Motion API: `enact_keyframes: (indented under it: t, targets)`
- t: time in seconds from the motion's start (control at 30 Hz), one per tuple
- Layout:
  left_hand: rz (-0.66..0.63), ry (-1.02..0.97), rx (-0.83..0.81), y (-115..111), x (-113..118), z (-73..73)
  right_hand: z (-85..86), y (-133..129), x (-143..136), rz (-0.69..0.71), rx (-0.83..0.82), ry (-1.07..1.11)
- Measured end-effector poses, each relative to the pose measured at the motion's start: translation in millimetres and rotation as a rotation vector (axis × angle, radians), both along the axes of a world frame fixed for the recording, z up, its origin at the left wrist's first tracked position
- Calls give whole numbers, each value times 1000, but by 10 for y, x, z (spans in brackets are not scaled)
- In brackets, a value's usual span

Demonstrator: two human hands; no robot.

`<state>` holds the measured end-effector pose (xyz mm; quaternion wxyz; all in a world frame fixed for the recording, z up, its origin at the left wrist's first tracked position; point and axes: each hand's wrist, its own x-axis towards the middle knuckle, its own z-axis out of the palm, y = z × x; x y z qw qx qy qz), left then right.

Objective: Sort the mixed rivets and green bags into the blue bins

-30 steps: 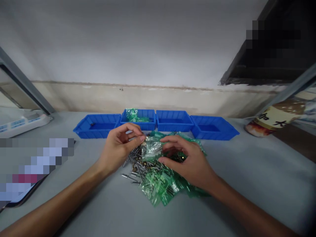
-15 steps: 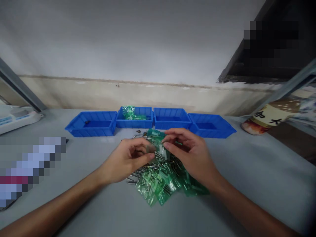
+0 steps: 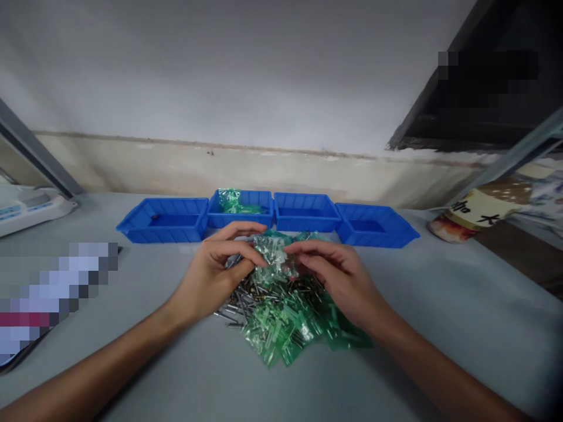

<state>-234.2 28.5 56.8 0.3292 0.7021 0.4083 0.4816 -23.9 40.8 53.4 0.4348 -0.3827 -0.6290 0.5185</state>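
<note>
My left hand [image 3: 213, 272] pinches the left side of a small clear plastic bag [image 3: 273, 258], its thumb and forefinger closed. At the bag's right edge, the fingertips of my right hand [image 3: 341, 271] are pressed together on the plastic. The bag looks crinkled, with pale pieces showing in it. Below it lies a pile of metal screws [image 3: 240, 305] and other small parts, partly hidden by my hands. Several green plastic bags [image 3: 281, 328] filled with screws and pale plugs rest at the near side of the pile.
Four-sided blue bins stand in a row behind the pile: far left [image 3: 162, 235], centre left [image 3: 240, 221], centre right [image 3: 305, 224] and right [image 3: 380, 239]. Green bags [image 3: 233, 202] lie in the centre-left one. A labelled jar [image 3: 477, 211] stands right; a pixelated flat object [image 3: 57, 299] lies left.
Both hands have shifted slightly. The clear bag now shows spread out between them, where before loose screws and a white piece were visible. My left fingers have lifted and turned over it.
</note>
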Motion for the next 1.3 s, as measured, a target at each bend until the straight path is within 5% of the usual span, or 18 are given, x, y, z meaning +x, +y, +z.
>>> enact_keyframes:
  t: [0.43, 0.6, 0.73, 0.87, 1.07, 1.3]
  targets:
    - [-66, 261, 119, 15, -45, -51, 53, 84, 9, -47, 119, -129]
    - [125, 400, 226, 45, -139, -59, 284, 327, -122, -121, 177, -27]
    - [123, 491, 257, 70, -174, -13, 432, 381, -226, 42, 115, -93]
    - [71, 686, 215, 76, -178, -1, 348, 252, -111, 161, 190, -384]
    - [118, 779, 194, 128, -225, -79, 147, 305, 183, 9, 493, -696]
    - [-61, 741, 252, 82, -125, -127, -83, 295, 266, 50, 590, -790]
